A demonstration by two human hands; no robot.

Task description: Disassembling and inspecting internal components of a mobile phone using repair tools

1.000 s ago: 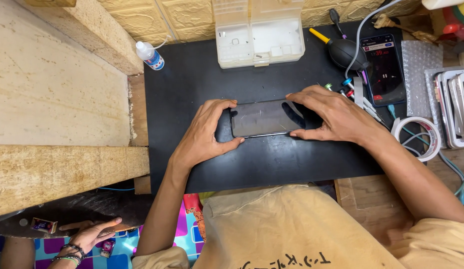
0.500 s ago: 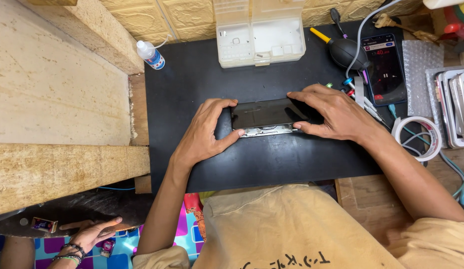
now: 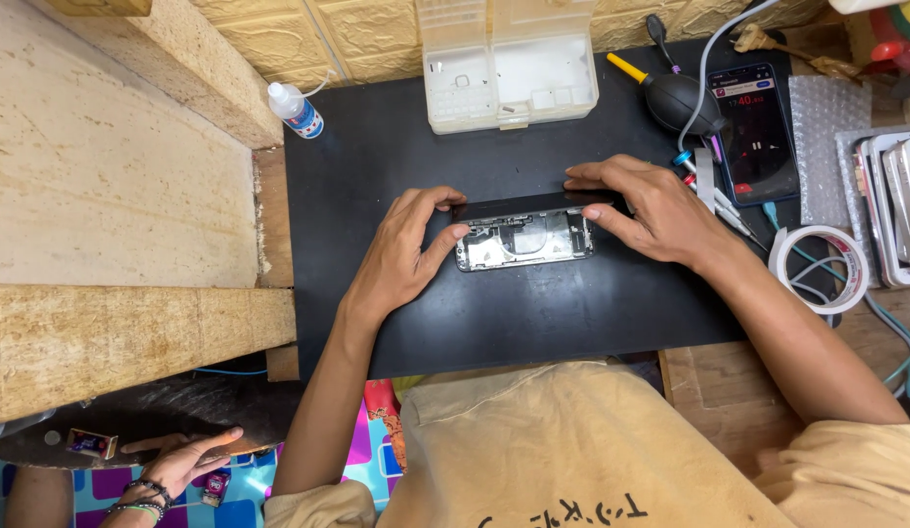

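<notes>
A smartphone body [image 3: 523,242] lies on the black mat [image 3: 494,323] with its insides showing. Its dark screen panel [image 3: 533,204] is lifted along the near edge and tilted up toward the back. My left hand [image 3: 401,254] grips the phone's left end, thumb on the frame and fingers on the panel's corner. My right hand [image 3: 650,210] holds the panel's right end, fingers along its top edge.
An open clear plastic parts box [image 3: 509,68] stands at the back. A small white bottle [image 3: 294,108] lies back left. A black air blower [image 3: 675,98], a lit phone [image 3: 755,132], tools and a tape roll [image 3: 817,269] sit right. Another person's hand [image 3: 176,460] is lower left.
The screen panel, flat on the phone a second ago, has been raised and tipped back, exposing the metal insides. Both hands stay at the phone's ends.
</notes>
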